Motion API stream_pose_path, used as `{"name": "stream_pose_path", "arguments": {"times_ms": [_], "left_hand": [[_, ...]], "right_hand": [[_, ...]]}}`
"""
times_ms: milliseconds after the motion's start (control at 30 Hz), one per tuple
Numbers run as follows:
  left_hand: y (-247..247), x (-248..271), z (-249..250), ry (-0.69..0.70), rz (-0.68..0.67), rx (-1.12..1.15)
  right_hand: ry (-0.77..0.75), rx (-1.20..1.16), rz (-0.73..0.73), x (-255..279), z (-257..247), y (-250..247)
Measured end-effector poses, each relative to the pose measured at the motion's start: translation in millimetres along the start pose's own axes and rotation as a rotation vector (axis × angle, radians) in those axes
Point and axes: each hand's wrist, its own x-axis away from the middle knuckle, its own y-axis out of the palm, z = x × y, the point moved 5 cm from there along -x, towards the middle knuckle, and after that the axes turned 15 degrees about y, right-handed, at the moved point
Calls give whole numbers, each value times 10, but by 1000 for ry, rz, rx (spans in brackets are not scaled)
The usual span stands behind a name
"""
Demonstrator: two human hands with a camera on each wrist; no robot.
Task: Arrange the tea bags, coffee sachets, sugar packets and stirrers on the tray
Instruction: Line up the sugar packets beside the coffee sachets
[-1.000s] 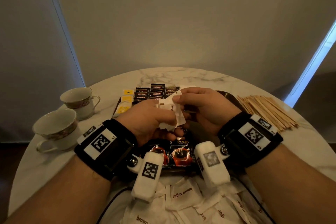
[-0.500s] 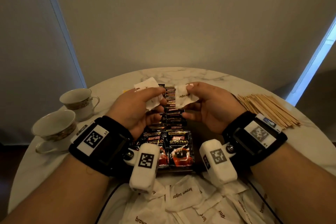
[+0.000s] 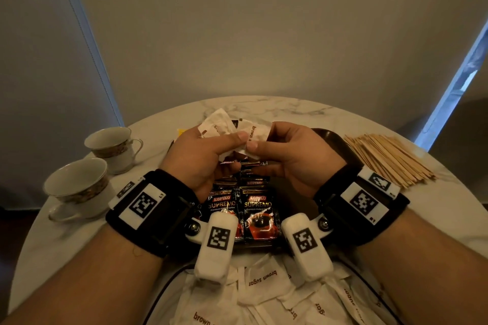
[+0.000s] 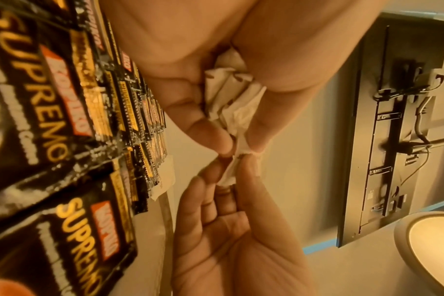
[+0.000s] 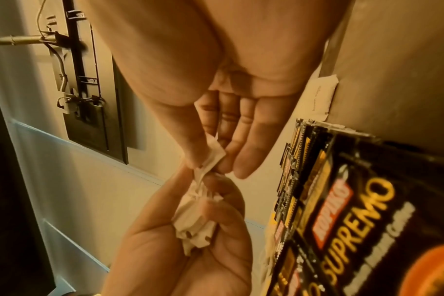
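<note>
Two teacups (image 3: 93, 163) stand left of the tray (image 3: 334, 140) on our marble worktop (image 3: 277, 108); what they contain we cannot tell. Above the tray, our left hand (image 3: 203, 155) has its grip closed round a crumpled bunch of sugar packets (image 3: 216, 125), and our right hand (image 3: 293, 155) pinches one brown sugar packet (image 3: 254, 130) between thumb and forefinger, fingertips of both hands touching. Inside the tray lie two overlapping rows of Kopiko coffee sachets (image 3: 260, 214). Loose sugar packets (image 3: 264, 278) lie just in front of the tray. Right of the tray lies a heap of wooden stirrers (image 3: 388, 157).
</note>
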Motion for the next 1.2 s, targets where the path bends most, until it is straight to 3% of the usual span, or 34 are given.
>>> {"name": "stream_pose_path", "arguments": {"times_ms": [233, 500, 633, 833, 933, 1000, 1100, 1200], "left_hand": [[24, 5, 8, -2, -87, -41], [0, -43, -26, -8, 1, -4], [-12, -32, -45, -21, 57, 45], [-38, -51, -26, -40, 85, 46], [-86, -66, 0, -46, 104, 34], [-116, -84, 0, -50, 117, 28], [-130, -97, -7, -52, 118, 29], [-150, -110, 4, -46, 118, 21]], "right_hand": [[-17, -28, 36, -9, -43, -47], [-112, -147, 197, -11, -86, -121], [-49, -113, 119, -7, -21, -45], [-37, -54, 266, -148, -114, -278], [55, -3, 487, -368, -146, -684], [172, 151, 586, -539, -106, -942], [355, 356, 611, -737, 39, -1129], [430, 430, 641, -859, 129, -1179]]}}
